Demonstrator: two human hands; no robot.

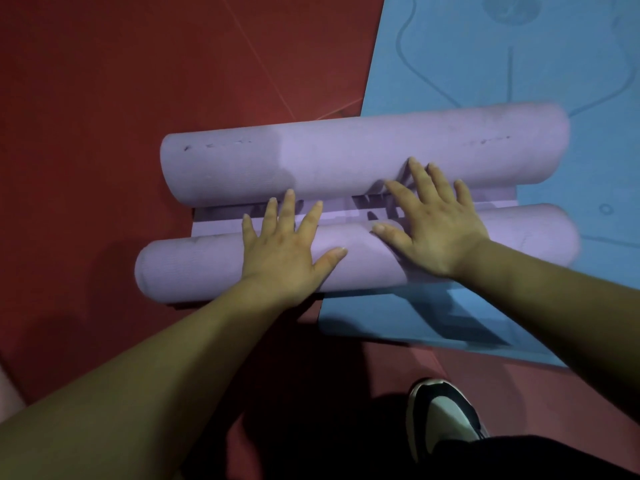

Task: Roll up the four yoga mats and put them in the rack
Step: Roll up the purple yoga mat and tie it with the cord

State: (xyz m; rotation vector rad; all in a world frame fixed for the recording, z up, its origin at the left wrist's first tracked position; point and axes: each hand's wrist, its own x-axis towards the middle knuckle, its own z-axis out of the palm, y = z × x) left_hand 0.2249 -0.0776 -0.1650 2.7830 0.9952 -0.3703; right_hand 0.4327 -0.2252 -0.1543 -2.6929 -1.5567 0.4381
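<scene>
A purple yoga mat [346, 150] lies across the middle, curled into two rolls, one far and one near, with a short flat strip between them. My left hand [287, 244] lies flat with spread fingers on the near roll [194, 265]. My right hand [429, 223] also presses flat on the near roll, and its fingertips reach over the gap to the far roll. A blue yoga mat [519, 64] with printed lines lies unrolled under the purple mat's right half. No rack is in view.
The floor [104, 81] is red, with thin seam lines at the upper middle. My shoe [443, 417] and dark trouser leg stand at the bottom right, close to the blue mat's near edge.
</scene>
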